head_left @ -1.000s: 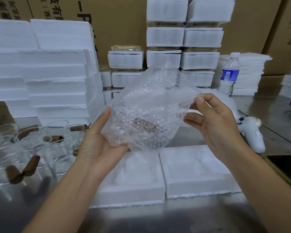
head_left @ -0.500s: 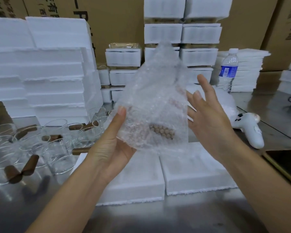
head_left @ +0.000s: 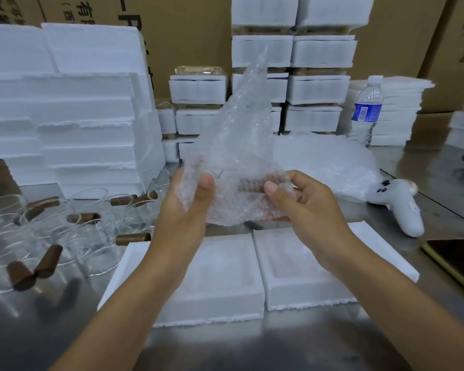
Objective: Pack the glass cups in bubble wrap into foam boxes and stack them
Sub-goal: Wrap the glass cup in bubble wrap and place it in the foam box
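Observation:
A glass cup with a brown handle sits inside a bubble wrap bag (head_left: pixel 236 167), held in the air above two open foam box halves (head_left: pixel 220 279) (head_left: pixel 300 271) lying side by side on the metal table. My left hand (head_left: pixel 184 212) grips the bag's left lower edge, thumb on the front. My right hand (head_left: pixel 303 207) pinches the right lower edge over the brown handle. The bag's loose top stands up in a point. Several bare glass cups (head_left: pixel 91 231) with brown handles stand at the left.
Tall stacks of foam pieces (head_left: pixel 73 108) rise at the back left, packed foam boxes (head_left: pixel 319 89) at the back centre. A water bottle (head_left: pixel 366 111), a bubble wrap pile (head_left: pixel 324 162), a white controller (head_left: pixel 399 207) and a phone (head_left: pixel 458 261) lie to the right.
My right hand went from open beside the bag to pinching its lower right edge. Both hands brought the bag lower and its loose top now stands upright.

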